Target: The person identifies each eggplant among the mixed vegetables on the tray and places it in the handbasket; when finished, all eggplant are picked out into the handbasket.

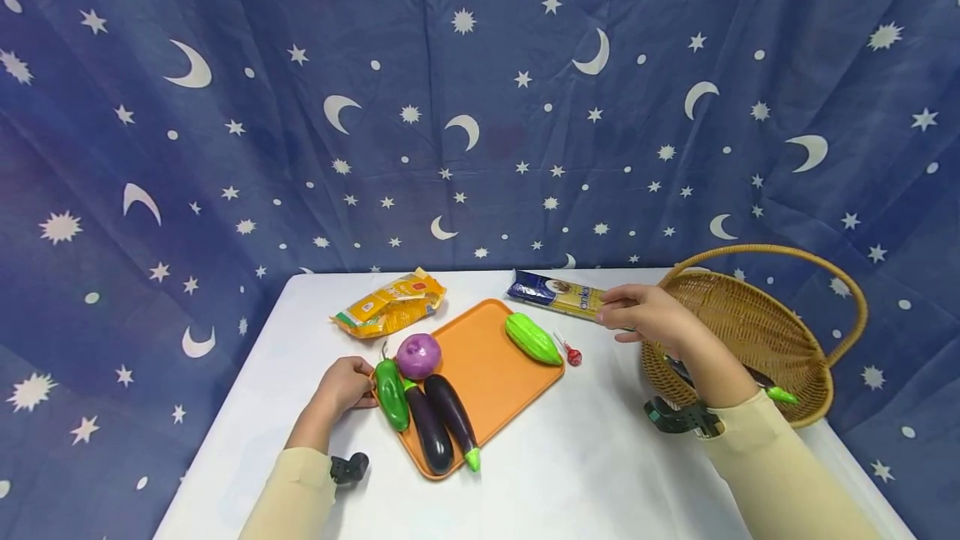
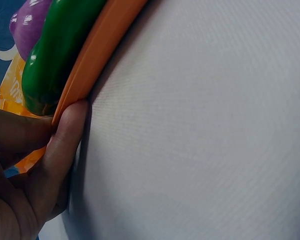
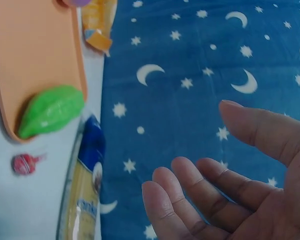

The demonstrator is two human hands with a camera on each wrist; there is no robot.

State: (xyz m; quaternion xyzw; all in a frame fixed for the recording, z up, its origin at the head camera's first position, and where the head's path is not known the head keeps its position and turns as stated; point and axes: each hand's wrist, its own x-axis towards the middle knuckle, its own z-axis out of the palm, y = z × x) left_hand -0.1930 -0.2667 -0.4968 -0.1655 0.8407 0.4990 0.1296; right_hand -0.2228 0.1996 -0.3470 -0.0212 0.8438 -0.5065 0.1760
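My left hand (image 1: 348, 382) pinches the left rim of an orange tray (image 1: 498, 394) between thumb and fingers, next to a green pepper (image 1: 392, 394). Beside that pepper on the tray lie a purple onion (image 1: 418, 356) and two eggplants (image 1: 452, 411). A light green ridged vegetable (image 1: 533, 338) rests at the tray's far right corner. My right hand (image 1: 652, 317) is between the blue and yellow pasta packet (image 1: 555, 294) and the basket, overlapping the packet's right end in the head view. In the right wrist view its fingers (image 3: 190, 185) are relaxed and apart, with nothing between them.
A wicker basket (image 1: 750, 332) with a tall handle stands at the right, and a green-stemmed dark vegetable (image 1: 783, 395) shows inside it. An orange-yellow bag (image 1: 393, 305) lies at the back left. Right of the tray is a red lollipop (image 1: 573, 356). A starry curtain (image 1: 480, 107) hangs behind the table.
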